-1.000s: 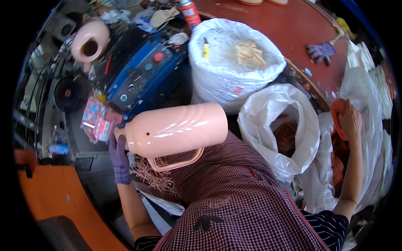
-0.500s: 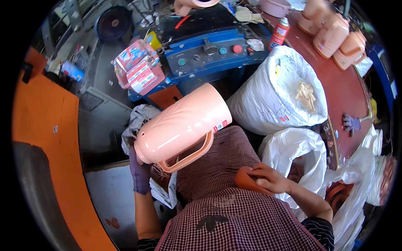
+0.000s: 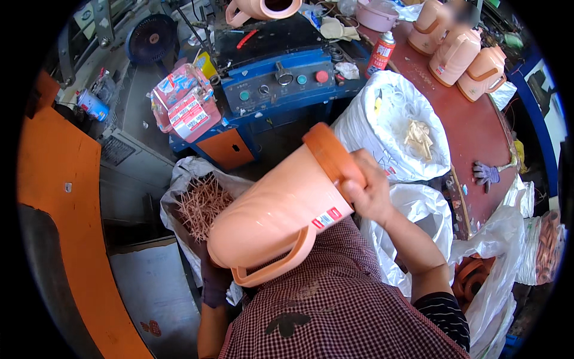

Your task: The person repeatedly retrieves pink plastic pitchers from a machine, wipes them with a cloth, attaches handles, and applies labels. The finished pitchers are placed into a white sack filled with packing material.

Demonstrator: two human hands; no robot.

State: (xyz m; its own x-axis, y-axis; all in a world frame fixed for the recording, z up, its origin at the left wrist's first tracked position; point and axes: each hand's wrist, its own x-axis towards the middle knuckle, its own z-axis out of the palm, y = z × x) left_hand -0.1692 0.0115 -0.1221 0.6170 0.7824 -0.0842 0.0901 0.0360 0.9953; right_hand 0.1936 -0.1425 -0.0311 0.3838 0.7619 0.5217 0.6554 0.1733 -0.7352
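Observation:
A peach-coloured plastic thermos jug shell lies tilted over my lap, its loop handle toward me and its wide end up to the right. My left hand, in a purple glove, holds it at the narrow lower end; the jug hides most of those fingers. On the wide end sits an orange-brown base cap, slightly blurred. My bare right hand is closed round the cap's near side, pressing against the jug's edge. A small red and white label shows beside the handle.
A bag of thin pink plastic scraps stands at left. A white sack and a bag of brown caps are at right. Ahead is a blue machine panel. Finished jugs and a purple glove lie on the red table.
My right hand has brought the brown cap up from my lap to the jug's wide end. The jug has shifted down and right, with my left hand still at its narrow end.

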